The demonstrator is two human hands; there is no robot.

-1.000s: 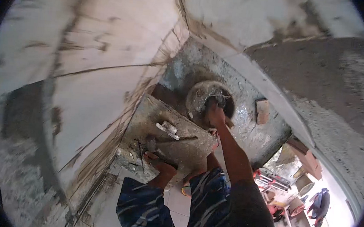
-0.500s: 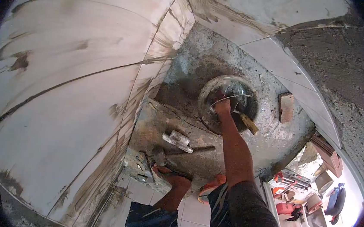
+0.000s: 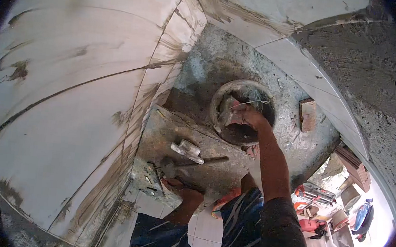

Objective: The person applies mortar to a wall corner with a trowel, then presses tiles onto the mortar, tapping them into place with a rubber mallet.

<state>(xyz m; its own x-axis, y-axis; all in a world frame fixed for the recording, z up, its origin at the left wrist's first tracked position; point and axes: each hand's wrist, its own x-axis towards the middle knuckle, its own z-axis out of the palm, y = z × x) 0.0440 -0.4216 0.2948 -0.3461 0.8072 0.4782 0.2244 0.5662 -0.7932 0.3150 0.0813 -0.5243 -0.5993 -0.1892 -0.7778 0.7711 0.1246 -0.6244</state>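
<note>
My right hand [image 3: 252, 117] reaches into a round, mortar-smeared bucket [image 3: 214, 120]. Its fingers are closed at the edge of a reddish-grey, flat-looking piece [image 3: 233, 113] inside the bucket, whose kind I cannot make out. A thin wire handle [image 3: 259, 101] crosses the bucket near the hand. The wooden-handled tool seen at the rim earlier does not show now; my forearm covers that spot. My left hand is out of view. Near my feet on the rough floor lie a grey float-like tool [image 3: 188, 150] and a long-handled hammer-like tool [image 3: 204, 163].
White tiled walls [image 3: 81, 113] smeared with mortar meet at the corner. A brick [image 3: 308, 115] lies right of the bucket. My foot [image 3: 176, 185] is at lower left, near an orange item [image 3: 224, 202]. At right are stacked brown pieces [image 3: 354, 167] and several tools [image 3: 316, 194].
My right hand has risen slightly and moved right inside the bucket, and the reddish-grey piece now shows beside it. The wooden handle is no longer visible. The view has shifted slightly.
</note>
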